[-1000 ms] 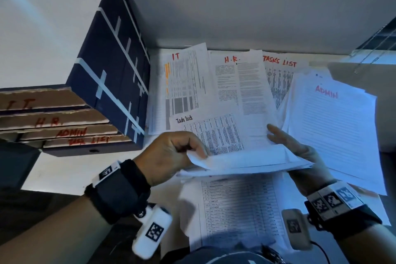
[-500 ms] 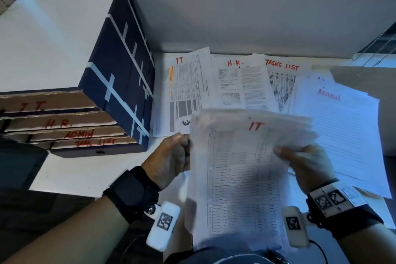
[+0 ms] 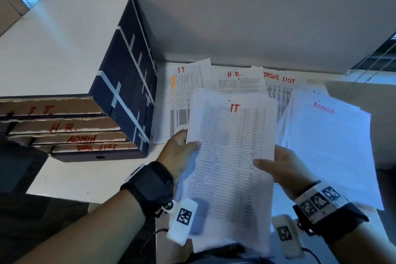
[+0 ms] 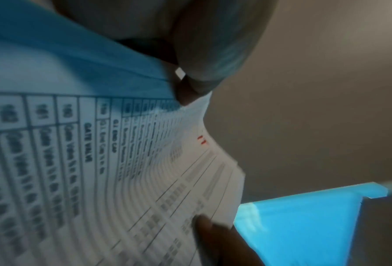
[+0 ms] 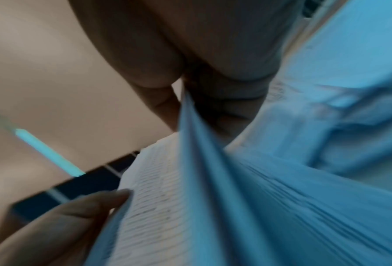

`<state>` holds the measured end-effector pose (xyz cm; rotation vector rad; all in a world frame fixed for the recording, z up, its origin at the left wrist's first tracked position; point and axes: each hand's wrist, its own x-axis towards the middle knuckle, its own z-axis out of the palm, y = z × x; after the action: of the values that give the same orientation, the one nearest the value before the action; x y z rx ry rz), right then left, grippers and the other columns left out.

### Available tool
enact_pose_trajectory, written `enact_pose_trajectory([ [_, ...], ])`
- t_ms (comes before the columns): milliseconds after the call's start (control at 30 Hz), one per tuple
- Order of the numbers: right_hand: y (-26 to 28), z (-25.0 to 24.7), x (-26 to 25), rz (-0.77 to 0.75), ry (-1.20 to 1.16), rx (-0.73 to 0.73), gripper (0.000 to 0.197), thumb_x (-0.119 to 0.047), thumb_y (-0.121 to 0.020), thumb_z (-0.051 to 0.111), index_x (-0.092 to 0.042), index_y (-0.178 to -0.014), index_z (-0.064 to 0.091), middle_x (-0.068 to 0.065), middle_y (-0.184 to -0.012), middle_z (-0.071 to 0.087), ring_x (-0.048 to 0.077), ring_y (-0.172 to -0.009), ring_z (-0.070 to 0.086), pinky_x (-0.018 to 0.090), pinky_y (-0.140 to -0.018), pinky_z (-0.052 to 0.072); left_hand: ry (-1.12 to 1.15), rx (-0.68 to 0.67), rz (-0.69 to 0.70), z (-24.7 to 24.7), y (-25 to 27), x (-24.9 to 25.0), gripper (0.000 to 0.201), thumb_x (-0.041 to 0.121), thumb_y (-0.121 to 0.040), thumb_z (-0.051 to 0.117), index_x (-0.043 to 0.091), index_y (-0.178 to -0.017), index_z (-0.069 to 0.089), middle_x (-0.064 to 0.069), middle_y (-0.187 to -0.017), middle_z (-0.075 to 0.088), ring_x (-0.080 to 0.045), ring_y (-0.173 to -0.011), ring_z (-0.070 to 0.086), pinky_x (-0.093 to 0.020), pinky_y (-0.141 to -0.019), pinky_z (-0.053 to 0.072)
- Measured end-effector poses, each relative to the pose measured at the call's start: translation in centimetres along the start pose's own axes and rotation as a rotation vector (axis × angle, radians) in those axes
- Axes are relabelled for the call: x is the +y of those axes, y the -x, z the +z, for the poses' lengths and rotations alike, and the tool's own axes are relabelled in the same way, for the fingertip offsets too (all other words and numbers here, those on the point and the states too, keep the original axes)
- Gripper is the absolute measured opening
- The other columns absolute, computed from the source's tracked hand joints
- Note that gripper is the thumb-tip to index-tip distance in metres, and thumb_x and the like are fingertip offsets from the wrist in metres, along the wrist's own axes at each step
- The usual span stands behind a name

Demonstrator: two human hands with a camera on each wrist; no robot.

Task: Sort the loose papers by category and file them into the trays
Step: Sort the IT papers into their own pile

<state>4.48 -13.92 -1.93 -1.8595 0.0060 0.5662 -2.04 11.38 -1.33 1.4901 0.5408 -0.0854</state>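
Papers first: the bundle topped by an IT sheet [image 3: 232, 156] is held up off the desk by both hands. The left hand [image 3: 179, 152] pinches its left edge with the thumb on top, and the right hand [image 3: 278, 169] grips the right edge, thumb across the print. Behind it on the desk sit four sorted piles — the IT pile [image 3: 182, 96], H.R. pile [image 3: 237, 81], TASKS LIST pile [image 3: 280, 88] and ADMIN pile [image 3: 327, 146]. Off to the left is the tray stack [image 3: 68, 126], with cardboard fronts marked I.T., H.R., ADMIN and TASK LIST.

What could go wrong, I reckon: the bundle is loose and only held at its edges, so sheets could slide out of the bottom or fan apart on the way over. Only the top label shows, so a stray category could be hiding underneath and get dropped with IT.

The right wrist view shows the sheet edges splayed apart under the fingers [image 5: 224, 93] — the head view doesn't. The left wrist view gives the table rows up close, though blurry, plus the bend in the page.
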Motion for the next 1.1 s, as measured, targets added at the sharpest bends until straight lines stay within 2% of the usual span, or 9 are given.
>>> enact_pose_trajectory([
  [133,2.5,0.6,-5.6,-0.324,-0.035,0.226,0.02,-0.007,-0.087,0.067,-0.025,-0.096,0.071,-0.003,-0.096,0.076,0.015,-0.093,0.072,0.045,-0.084,0.058,-0.151,0.135,0.369,-0.5,3.3,5.6,0.018,0.023,-0.094,0.058,0.008,-0.102,0.056,-0.004,-0.097,0.068,-0.023,-0.092,0.065,-0.057,-0.09,0.054],
  [267,4.0,0.3,-9.3,-0.639,-0.28,0.271,0.028,-0.022,-0.081,0.07,-0.025,-0.108,0.07,0.0,-0.107,0.075,0.022,-0.103,0.07,0.041,-0.088,0.056,-0.094,0.183,0.751,-0.3,6.4,9.0,0.024,0.009,-0.1,0.05,0.024,-0.118,0.056,0.013,-0.115,0.067,-0.008,-0.114,0.061,-0.022,-0.092,0.049],
  [367,3.5,0.2,-8.0,-0.539,-0.147,0.309,0.035,-0.028,-0.066,0.078,-0.019,-0.099,0.07,-0.01,-0.092,0.076,0.013,-0.088,0.073,0.031,-0.074,0.061,-0.058,0.178,0.723,-0.5,6.0,7.4,0.034,0.01,-0.093,0.053,0.011,-0.127,0.053,0.008,-0.119,0.066,-0.013,-0.117,0.06,-0.031,-0.097,0.049],
  [433,3.2,-0.1,-6.8,-0.455,-0.005,0.27,0.045,-0.034,-0.06,0.085,-0.014,-0.099,0.071,-0.009,-0.09,0.077,0.013,-0.085,0.073,0.032,-0.072,0.061,-0.074,0.175,0.655,-0.9,5.4,5.8,0.038,0.022,-0.086,0.061,0.018,-0.123,0.053,-0.003,-0.112,0.065,-0.024,-0.11,0.062,-0.05,-0.096,0.052],
  [500,2.8,-0.4,-5.9,-0.423,-0.02,0.26,0.035,-0.016,-0.066,0.088,-0.007,-0.097,0.073,-0.011,-0.086,0.077,0.008,-0.08,0.073,0.028,-0.069,0.061,-0.126,0.199,0.622,-1.2,4.9,4.9,0.032,0.031,-0.079,0.064,0.029,-0.109,0.054,-0.009,-0.101,0.061,-0.036,-0.097,0.06,-0.061,-0.085,0.051],
  [667,1.6,0.3,-5.4,-0.371,-0.129,0.264,0.027,0.0,-0.074,0.08,-0.005,-0.099,0.072,0.001,-0.088,0.077,0.015,-0.082,0.074,0.026,-0.07,0.06,-0.119,0.115,0.529,0.0,3.0,4.7,0.032,0.013,-0.083,0.057,0.025,-0.113,0.054,0.006,-0.114,0.066,-0.012,-0.11,0.063,-0.046,-0.097,0.052],
  [800,0.8,0.7,-5.7,-0.344,-0.116,0.324,0.02,-0.005,-0.077,0.08,-0.016,-0.09,0.07,-0.006,-0.086,0.074,0.006,-0.077,0.072,0.019,-0.065,0.055,-0.127,0.139,0.579,0.4,2.2,4.6,0.028,0.009,-0.092,0.049,0.01,-0.117,0.06,0.003,-0.112,0.066,-0.014,-0.11,0.062,-0.034,-0.097,0.052],
  [1000,-1.2,0.7,-0.3,-0.123,0.031,0.143,0.028,-0.003,-0.079,0.076,-0.019,-0.1,0.071,0.001,-0.099,0.075,0.021,-0.092,0.071,0.036,-0.081,0.055,-0.125,0.104,0.351,0.8,0.6,1.9,0.019,0.006,-0.097,0.047,0.012,-0.11,0.059,-0.007,-0.112,0.067,-0.019,-0.107,0.063,-0.038,-0.098,0.05],
  [1100,-1.3,0.1,2.9,-0.031,0.026,0.117,0.018,-0.019,-0.073,0.083,-0.025,-0.088,0.075,0.0,-0.098,0.077,0.022,-0.093,0.072,0.051,-0.088,0.056,-0.232,0.073,0.326,1.5,0.7,1.5,0.016,0.011,-0.099,0.048,0.015,-0.084,0.046,-0.002,-0.075,0.049,-0.009,-0.067,0.048,-0.028,-0.067,0.044],
])
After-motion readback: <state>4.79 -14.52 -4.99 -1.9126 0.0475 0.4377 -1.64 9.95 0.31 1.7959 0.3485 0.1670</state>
